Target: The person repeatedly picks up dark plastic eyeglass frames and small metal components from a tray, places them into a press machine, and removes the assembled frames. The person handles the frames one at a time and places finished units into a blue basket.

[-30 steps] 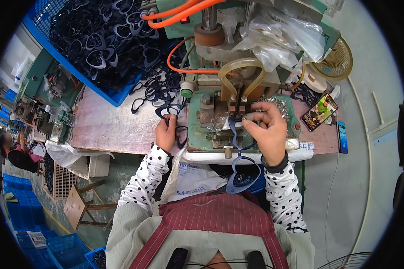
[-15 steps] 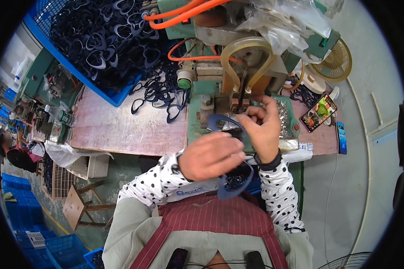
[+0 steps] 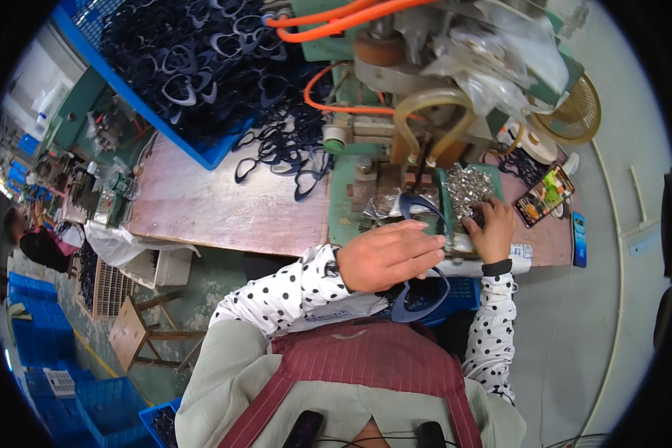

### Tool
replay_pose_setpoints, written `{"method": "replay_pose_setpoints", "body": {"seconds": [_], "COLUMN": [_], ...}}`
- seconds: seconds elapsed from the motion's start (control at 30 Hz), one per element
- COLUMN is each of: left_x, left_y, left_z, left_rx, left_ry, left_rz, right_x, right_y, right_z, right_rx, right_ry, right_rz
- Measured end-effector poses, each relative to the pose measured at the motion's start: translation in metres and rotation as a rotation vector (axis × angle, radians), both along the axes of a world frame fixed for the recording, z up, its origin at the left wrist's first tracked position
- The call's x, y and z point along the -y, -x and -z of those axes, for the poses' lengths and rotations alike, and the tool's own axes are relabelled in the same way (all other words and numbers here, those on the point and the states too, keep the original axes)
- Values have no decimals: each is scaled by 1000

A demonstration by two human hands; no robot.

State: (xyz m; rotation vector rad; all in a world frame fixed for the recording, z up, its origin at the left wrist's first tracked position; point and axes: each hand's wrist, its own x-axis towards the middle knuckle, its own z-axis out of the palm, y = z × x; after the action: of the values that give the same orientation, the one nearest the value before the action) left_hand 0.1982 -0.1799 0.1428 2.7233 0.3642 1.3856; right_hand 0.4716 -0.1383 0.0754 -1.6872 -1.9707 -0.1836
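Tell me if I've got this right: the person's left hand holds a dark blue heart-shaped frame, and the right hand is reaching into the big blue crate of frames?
Not quite. In the head view the right hand rests on the small tray of silvery metal bits beside the green machine, not in the blue crate. The left hand does hold a dark blue heart-shaped frame.

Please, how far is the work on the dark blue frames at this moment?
Done: nothing finished can be told apart. In hand: the left hand holds a dark blue frame at the green machine, while the right hand reaches into the tray of small metal parts. Left: many frames fill the blue crate and lie loose on the table.
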Motion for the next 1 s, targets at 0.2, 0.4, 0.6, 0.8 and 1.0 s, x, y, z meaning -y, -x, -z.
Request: {"method": "replay_pose_setpoints", "body": {"seconds": [0.2,0.4,0.6,0.8,1.0], "left_x": [1,-72,-192,-185,-126], "left_y": [3,81,202,171,226], "left_z": [-4,43,206,184,138], "left_rx": [-50,-27,-334,-311,-468], "left_ry": [-1,-254,-74,95,322], "left_rz": [9,-583,-1504,-1179,-801], "right_x": [-15,-8,-18,-9,-6], "right_y": [-5,-8,12,-1,2], "right_z": [20,21,18,19,15], "right_rx": [-263,-442,-428,-396,-461], "right_ry": [-122,-236,-265,-158,-200], "right_rz": [-8,21,84,166,178]}}
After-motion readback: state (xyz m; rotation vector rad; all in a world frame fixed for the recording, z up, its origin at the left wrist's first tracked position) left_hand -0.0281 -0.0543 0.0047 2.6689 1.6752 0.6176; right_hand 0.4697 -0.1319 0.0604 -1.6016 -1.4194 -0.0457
